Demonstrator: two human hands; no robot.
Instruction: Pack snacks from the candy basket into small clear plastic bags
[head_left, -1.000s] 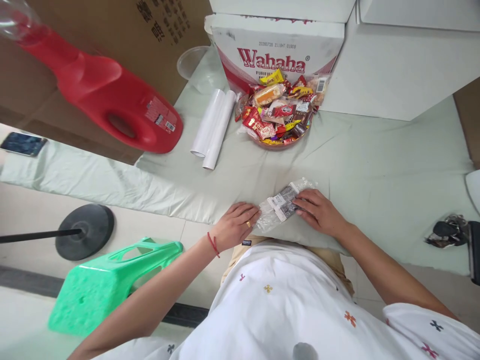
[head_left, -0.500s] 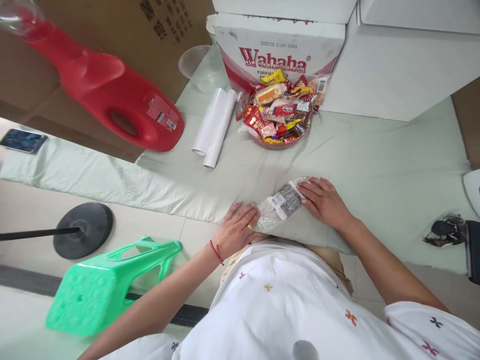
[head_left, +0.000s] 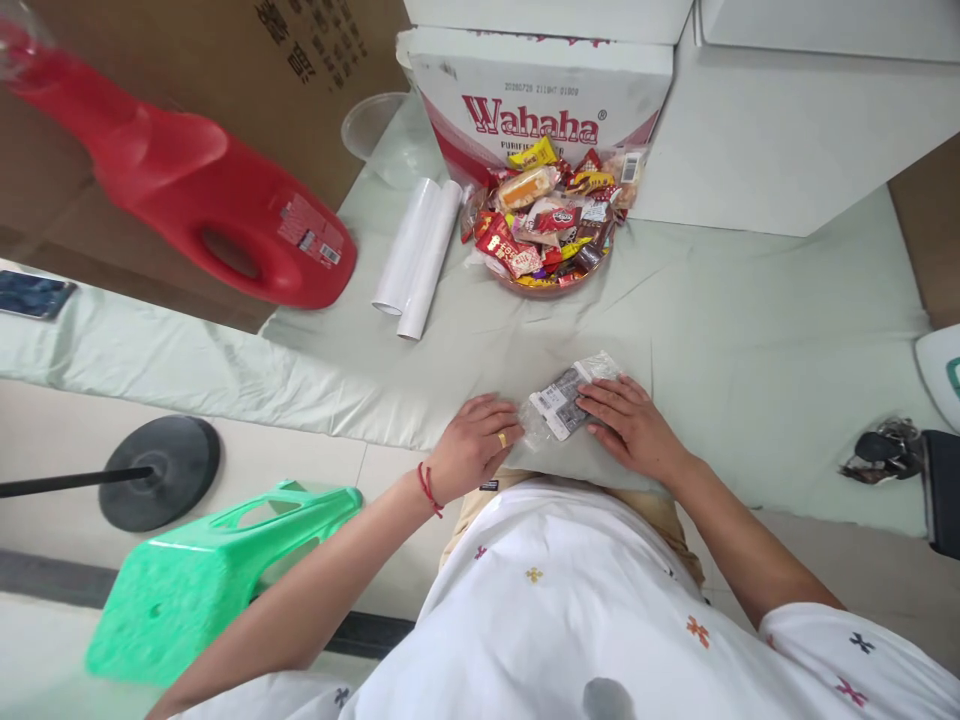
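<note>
A small clear plastic packet (head_left: 553, 400) with a white label and dark grey contents lies on the pale green cloth near its front edge. My right hand (head_left: 626, 418) rests over the packet's right part, fingers spread and flat. At the packet's left end, my left hand (head_left: 482, 440) has its fingers closed on the clear plastic edge; a ring and a red wrist string show on it.
Beyond the packet stands a bowl of wrapped sweets (head_left: 551, 288) before a Wahaha carton (head_left: 540, 85). White paper rolls (head_left: 420, 260), a red bottle (head_left: 225, 210) and a clear tub (head_left: 382, 125) are to its left. Keys (head_left: 881, 450) lie far right; a green stool (head_left: 180, 590) is lower left.
My right hand has slid left and lower, farther over the packet. The fingers of my left hand have drawn together at the packet's left end. The view has shifted slightly.
</note>
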